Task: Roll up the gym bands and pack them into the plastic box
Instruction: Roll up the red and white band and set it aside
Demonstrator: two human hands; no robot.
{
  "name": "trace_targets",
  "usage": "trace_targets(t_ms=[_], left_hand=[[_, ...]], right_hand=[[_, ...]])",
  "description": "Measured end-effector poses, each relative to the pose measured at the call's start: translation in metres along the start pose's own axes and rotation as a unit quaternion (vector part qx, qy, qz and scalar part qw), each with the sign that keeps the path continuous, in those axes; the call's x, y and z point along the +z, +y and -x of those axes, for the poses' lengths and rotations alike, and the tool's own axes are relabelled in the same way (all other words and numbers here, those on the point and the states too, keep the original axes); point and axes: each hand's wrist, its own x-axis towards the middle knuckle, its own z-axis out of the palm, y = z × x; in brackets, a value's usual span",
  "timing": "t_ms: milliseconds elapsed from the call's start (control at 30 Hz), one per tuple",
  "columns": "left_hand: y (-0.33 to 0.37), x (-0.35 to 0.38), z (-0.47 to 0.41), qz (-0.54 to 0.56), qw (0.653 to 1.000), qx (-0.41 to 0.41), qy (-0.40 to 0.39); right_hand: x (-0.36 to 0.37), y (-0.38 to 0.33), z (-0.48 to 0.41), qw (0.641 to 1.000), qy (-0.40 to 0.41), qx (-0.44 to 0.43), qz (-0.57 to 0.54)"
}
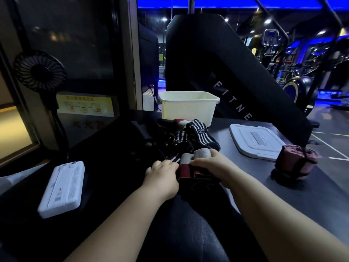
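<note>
red band (pixel 190 173): held, front | striped bands (pixel 196 136): heaped | rolled band (pixel 295 162): right | box (pixel 187 110): white, open

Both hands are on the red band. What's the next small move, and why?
Probably roll the red band into a tight coil: left hand and right hand both grip it, but it lies loosely folded, unlike the rolled band by the lid.

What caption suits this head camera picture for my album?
Left hand and right hand hold a dark red gym band; striped bands, open plastic box and lid lie beyond.

Left hand (pixel 162 176), right hand (pixel 210 165) bare; forearms (pixel 122 214) bare, unsleeved.
</note>
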Motion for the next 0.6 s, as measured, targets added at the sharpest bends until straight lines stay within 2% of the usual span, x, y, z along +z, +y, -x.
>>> trace_targets(t_ms=[133, 300, 367, 400, 433, 500, 533, 600], left_hand=[[-0.014, 0.002, -0.014, 0.013, 0.998, -0.044, 0.035], [-0.019, 0.006, -0.014, 0.036, 0.993, -0.068, 0.088], [-0.008, 0.003, -0.009, 0.087, 0.985, -0.047, 0.140], [0.001, 0.000, -0.005, 0.146, 0.978, -0.044, 0.143], [0.014, -0.004, -0.001, 0.228, 0.965, -0.049, 0.118], [0.042, -0.010, 0.009, 0.397, 0.915, -0.065, 0.000], [0.054, -0.011, 0.015, 0.442, 0.892, -0.073, -0.059], [0.072, -0.009, 0.021, 0.482, 0.865, -0.075, -0.116]], right_hand=[[0.006, -0.004, 0.003, 0.999, -0.003, -0.008, -0.033], [-0.015, -0.005, 0.022, 0.985, -0.054, 0.011, -0.161], [-0.028, -0.002, 0.032, 0.980, -0.066, 0.010, -0.187], [-0.034, 0.000, 0.037, 0.979, -0.069, 0.005, -0.192], [-0.039, 0.003, 0.042, 0.980, -0.066, -0.007, -0.186], [-0.043, 0.008, 0.054, 0.986, -0.045, -0.044, -0.153], [-0.044, 0.010, 0.060, 0.991, -0.020, -0.064, -0.116], [-0.045, 0.016, 0.068, 0.991, 0.039, -0.125, -0.006]])
